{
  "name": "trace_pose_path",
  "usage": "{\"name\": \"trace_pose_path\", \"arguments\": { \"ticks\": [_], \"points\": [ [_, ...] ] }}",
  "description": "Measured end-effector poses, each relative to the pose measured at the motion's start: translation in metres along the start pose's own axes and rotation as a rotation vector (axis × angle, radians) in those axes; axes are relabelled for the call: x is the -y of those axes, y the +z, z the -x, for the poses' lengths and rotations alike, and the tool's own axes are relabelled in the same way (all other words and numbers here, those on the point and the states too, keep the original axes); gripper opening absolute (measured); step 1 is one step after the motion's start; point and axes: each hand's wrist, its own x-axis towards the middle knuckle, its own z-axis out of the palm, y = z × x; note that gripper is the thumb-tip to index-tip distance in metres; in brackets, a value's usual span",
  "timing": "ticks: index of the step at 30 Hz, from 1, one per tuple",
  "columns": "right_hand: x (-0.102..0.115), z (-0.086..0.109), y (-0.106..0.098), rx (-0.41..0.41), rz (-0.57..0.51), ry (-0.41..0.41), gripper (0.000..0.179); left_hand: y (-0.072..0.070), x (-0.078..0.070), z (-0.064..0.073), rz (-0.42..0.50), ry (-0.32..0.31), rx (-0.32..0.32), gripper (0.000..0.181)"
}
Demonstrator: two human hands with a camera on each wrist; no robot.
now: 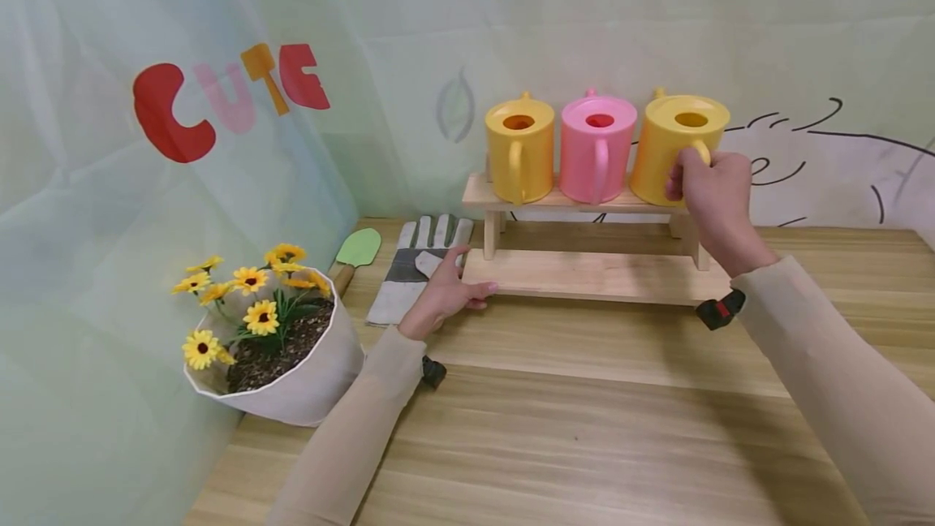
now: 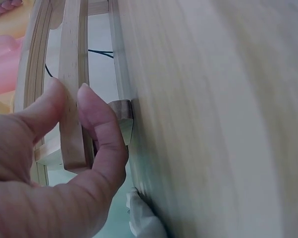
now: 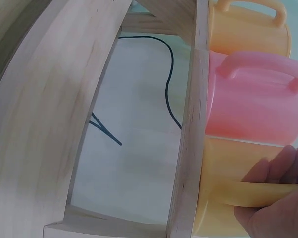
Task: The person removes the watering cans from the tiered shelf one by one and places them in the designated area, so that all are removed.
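On the upper step of a two-tier wooden stand three plastic watering cans stand in a row: a yellow one on the left, a pink one in the middle and another yellow one on the right. My right hand grips the handle of the right yellow can, which rests on the step. With thumb and fingers, my left hand pinches the left end of the stand's lower board. In the right wrist view the fingers wrap the handle.
Left of the stand lie a grey and white work glove and a green hand trowel. A white pot of yellow flowers stands at the table's left edge. Behind hangs a printed cloth with letters.
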Motion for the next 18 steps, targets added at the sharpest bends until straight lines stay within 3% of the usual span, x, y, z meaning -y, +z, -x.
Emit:
{"name": "trace_pose_path", "arguments": {
  "ticks": [10,18],
  "points": [
    [-0.0067,-0.0011,-0.0043,-0.074,0.083,-0.050,0.046,0.0002,0.0005,-0.0027,0.009,-0.004,0.006,0.099],
    [-0.0098,0.0006,-0.0080,-0.076,0.042,-0.069,0.042,0.0002,0.0008,-0.0035,0.023,-0.012,-0.005,0.096]
  ]
}}
